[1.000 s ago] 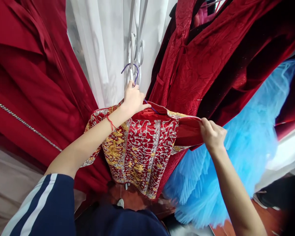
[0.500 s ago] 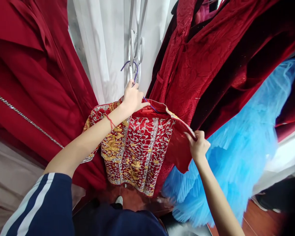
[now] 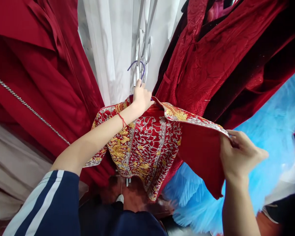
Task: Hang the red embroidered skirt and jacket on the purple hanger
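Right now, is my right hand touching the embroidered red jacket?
Touching. The head view shows the right hand gripping an outstretched edge of the embroidered red jacket, with plain red cloth hanging below.

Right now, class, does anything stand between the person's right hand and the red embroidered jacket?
Nothing visible does: the right hand holds the red embroidered jacket directly by one edge. The blue ruffled fabric lies behind them, not between.

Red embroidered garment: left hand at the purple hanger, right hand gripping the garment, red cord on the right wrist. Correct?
No: the head view shows the red cord on the left wrist. Left hand at the hanger, right hand gripping the garment: correct.
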A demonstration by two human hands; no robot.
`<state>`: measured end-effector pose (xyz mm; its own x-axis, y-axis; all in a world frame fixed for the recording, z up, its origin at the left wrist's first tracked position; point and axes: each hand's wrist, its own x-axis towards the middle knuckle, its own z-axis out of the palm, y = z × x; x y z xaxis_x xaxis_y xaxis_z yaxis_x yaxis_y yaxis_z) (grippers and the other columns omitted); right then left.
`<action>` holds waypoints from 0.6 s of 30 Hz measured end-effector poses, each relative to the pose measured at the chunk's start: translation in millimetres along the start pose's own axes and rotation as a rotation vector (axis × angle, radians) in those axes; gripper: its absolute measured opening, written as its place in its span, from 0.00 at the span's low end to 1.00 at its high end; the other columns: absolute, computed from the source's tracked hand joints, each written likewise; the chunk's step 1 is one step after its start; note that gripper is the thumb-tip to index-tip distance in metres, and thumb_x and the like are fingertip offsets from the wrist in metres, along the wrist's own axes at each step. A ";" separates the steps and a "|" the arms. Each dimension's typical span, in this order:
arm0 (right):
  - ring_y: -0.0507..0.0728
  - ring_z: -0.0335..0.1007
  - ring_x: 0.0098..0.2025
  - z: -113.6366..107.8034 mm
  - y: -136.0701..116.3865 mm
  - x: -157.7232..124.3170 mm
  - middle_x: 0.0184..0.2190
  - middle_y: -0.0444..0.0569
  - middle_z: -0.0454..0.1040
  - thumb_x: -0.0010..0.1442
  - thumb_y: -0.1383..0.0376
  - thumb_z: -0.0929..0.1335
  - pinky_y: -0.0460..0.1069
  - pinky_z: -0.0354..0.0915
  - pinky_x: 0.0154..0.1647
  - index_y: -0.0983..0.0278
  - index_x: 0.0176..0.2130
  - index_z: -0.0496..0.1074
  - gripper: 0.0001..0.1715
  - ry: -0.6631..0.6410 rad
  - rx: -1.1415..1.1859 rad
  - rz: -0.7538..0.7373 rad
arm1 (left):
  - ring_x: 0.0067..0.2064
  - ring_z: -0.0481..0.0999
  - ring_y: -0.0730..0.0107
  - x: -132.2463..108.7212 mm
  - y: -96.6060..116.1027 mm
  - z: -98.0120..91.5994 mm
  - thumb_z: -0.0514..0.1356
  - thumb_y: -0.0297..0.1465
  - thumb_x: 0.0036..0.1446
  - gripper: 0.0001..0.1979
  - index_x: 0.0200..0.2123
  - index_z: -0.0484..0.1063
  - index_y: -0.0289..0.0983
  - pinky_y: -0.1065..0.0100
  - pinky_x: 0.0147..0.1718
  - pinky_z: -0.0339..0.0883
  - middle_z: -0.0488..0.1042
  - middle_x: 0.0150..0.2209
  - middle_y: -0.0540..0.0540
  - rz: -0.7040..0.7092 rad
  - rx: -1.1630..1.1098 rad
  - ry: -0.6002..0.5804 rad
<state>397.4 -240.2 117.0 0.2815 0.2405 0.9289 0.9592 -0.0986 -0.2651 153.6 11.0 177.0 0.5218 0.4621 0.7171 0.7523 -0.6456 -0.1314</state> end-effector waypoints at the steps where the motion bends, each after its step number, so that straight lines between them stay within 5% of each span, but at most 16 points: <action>1: 0.48 0.53 0.16 -3.8 -12.6 -7.9 0.15 0.39 0.59 0.58 0.59 0.66 0.45 0.52 0.21 0.62 0.27 0.72 0.12 -0.009 0.015 -0.029 | 0.56 0.71 0.43 -0.5 0.0 0.7 0.55 0.55 0.59 0.26 0.33 0.80 0.41 0.39 0.66 0.40 0.81 0.34 0.41 0.008 0.027 0.003; 4: 0.47 0.57 0.16 5.2 -49.7 -49.8 0.15 0.39 0.63 0.61 0.64 0.65 0.43 0.50 0.20 0.62 0.29 0.71 0.09 -0.161 0.054 -0.240 | 0.55 0.71 0.43 -2.3 2.9 -4.5 0.60 0.48 0.58 0.19 0.31 0.79 0.38 0.37 0.64 0.43 0.80 0.32 0.42 -0.006 0.096 -0.029; 7: 0.49 0.59 0.18 43.9 -78.7 -103.5 0.17 0.41 0.67 0.63 0.69 0.63 0.45 0.51 0.22 0.62 0.30 0.69 0.10 -0.550 0.128 -0.466 | 0.54 0.70 0.45 -3.5 5.2 -12.3 0.62 0.39 0.57 0.13 0.31 0.79 0.35 0.40 0.64 0.45 0.80 0.33 0.41 -0.018 0.118 -0.076; 9: 0.50 0.63 0.20 76.2 -91.7 -133.8 0.22 0.45 0.72 0.62 0.75 0.61 0.46 0.51 0.23 0.62 0.33 0.69 0.12 -0.821 0.121 -0.457 | 0.55 0.70 0.45 -5.5 4.0 -15.0 0.60 0.36 0.58 0.11 0.33 0.80 0.36 0.39 0.64 0.44 0.80 0.34 0.41 -0.010 0.048 -0.074; 13: 0.51 0.66 0.21 121.9 -104.7 -166.0 0.29 0.49 0.77 0.63 0.76 0.62 0.48 0.50 0.23 0.64 0.39 0.71 0.11 -0.884 0.109 -0.411 | 0.60 0.67 0.44 -19.2 -1.6 -15.7 0.57 0.32 0.58 0.13 0.41 0.79 0.35 0.40 0.65 0.44 0.81 0.42 0.39 0.031 -0.104 -0.020; 18: 0.53 0.72 0.26 129.8 -107.0 -178.2 0.33 0.53 0.79 0.69 0.67 0.61 0.48 0.50 0.24 0.64 0.44 0.70 0.10 -0.875 0.105 -0.367 | 0.64 0.66 0.46 -44.5 -0.6 -15.9 0.51 0.27 0.60 0.21 0.55 0.72 0.32 0.43 0.64 0.51 0.75 0.55 0.33 0.078 -0.100 0.041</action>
<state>248.2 -147.2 -53.7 -0.1574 0.8805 0.4471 0.9775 0.2034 -0.0566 123.5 -18.8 156.0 0.5586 0.3847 0.7348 0.6655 -0.7366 -0.1204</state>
